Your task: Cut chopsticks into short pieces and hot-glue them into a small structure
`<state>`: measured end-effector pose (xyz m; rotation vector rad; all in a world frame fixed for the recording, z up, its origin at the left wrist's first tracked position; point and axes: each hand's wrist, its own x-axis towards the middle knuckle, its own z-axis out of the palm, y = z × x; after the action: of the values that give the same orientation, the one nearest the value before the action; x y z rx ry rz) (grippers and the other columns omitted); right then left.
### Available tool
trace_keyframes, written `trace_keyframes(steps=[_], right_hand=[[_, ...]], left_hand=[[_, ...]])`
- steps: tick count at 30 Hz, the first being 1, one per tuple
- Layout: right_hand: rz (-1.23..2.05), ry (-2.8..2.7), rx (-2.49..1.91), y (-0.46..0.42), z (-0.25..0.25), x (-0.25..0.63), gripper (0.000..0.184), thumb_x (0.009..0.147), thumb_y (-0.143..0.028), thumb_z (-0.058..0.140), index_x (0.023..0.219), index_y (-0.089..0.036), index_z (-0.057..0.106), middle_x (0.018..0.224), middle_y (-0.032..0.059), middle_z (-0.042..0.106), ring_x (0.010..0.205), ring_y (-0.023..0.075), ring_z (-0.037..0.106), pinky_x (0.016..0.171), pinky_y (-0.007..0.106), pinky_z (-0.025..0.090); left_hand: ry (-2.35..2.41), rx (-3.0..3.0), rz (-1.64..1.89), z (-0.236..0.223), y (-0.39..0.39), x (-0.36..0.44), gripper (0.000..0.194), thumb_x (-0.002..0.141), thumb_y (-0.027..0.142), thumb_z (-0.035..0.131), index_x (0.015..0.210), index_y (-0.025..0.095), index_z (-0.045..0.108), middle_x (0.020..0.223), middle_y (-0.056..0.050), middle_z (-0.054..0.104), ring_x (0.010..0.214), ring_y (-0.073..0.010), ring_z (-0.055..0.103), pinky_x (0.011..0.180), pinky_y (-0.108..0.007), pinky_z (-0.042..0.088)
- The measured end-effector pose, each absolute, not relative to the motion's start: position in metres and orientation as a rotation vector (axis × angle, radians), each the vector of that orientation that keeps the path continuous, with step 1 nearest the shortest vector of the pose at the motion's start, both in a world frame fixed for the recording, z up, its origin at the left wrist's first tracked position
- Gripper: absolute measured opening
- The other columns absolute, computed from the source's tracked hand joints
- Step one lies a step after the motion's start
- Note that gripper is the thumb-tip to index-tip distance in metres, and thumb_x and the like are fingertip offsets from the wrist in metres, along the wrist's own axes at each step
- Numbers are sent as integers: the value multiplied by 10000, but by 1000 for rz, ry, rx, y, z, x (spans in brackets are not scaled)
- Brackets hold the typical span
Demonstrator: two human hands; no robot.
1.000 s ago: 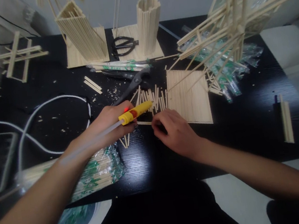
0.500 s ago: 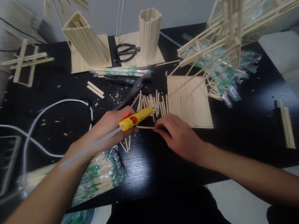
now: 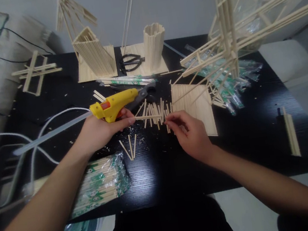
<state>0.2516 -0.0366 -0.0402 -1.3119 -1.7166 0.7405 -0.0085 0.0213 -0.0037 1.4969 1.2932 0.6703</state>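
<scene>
My left hand (image 3: 103, 132) is closed around a yellow hot glue gun (image 3: 117, 102), whose nozzle points right. A long translucent glue stick (image 3: 56, 134) juts from the gun's back. Between the same hand's thumb and fingers is one end of a short wooden stick (image 3: 147, 117), held level above the table. Just right of the stick's free end, my right hand (image 3: 192, 135) has thumb and forefinger pinched together; anything between them is too small to make out. Beneath and behind lie several short cut sticks (image 3: 153, 111), beside a flat stick panel (image 3: 199, 113).
Pliers (image 3: 146, 90) lie behind the glue gun. Two hollow stick towers (image 3: 93, 51) (image 3: 155, 46) stand at the back, with black-handled scissors (image 3: 131, 62) between them. A tall stick frame (image 3: 230, 43) rises at right. Bagged sticks (image 3: 102, 180) and a white cord (image 3: 31, 136) lie at left.
The glue gun has lifted and turned, so its side now shows. My right fingers have come away from the stick's end, while my left hand keeps hold of it.
</scene>
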Motion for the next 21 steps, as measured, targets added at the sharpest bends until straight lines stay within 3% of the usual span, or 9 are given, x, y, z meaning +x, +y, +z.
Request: trace_keyframes(steps=[7,10,12,14,16,18,21], right_hand=[[1110,-1544,-1248,-37,-40,247,146,952,-312,639,1053,-207,652,855,20,707,763,152,691,710,304,576],[1477,-1390,-1068,-37,-36,241,379,871,-320,739,1218,-231,617,1141,79,697,854,168,707,655,288,587],[1756,-1284,-900,-36,-33,239,520,849,-317,758,1328,-265,564,1384,112,598,877,171,718,597,272,578],[1977,-1200,-767,-34,-30,238,566,862,-321,750,1383,-290,533,1459,114,553,859,166,728,589,272,576],[2113,-1151,-702,-33,-29,239,535,883,-338,742,1379,-275,552,1318,94,654,815,154,723,621,281,581],[2158,-1134,-712,-33,-30,240,404,901,-367,734,1268,-226,638,1002,38,729,732,133,689,638,279,570],[2100,-1126,-823,-33,-33,243,224,927,-406,712,948,-183,711,660,-45,605,579,93,576,577,245,499]], left_hand=[[1194,1354,786,5,19,-6,322,753,281,812,793,212,500,886,-12,699,680,-121,584,603,-276,509],[1189,1360,747,5,15,-2,326,757,300,813,794,208,503,902,-14,703,707,-125,603,638,-279,527],[1187,1384,736,4,12,3,319,759,309,810,793,207,510,899,-18,704,776,-148,638,726,-306,555],[1166,1407,727,3,9,7,299,766,303,800,785,207,518,882,-17,705,832,-165,662,801,-330,562],[1138,1423,703,3,6,12,283,777,309,793,782,206,529,882,-17,709,850,-170,672,818,-336,562],[1124,1422,693,4,4,14,279,782,315,793,787,204,537,893,-18,713,858,-170,678,817,-335,564],[1173,1390,755,6,6,11,305,763,321,800,791,205,520,900,-26,713,838,-170,672,774,-331,565]])
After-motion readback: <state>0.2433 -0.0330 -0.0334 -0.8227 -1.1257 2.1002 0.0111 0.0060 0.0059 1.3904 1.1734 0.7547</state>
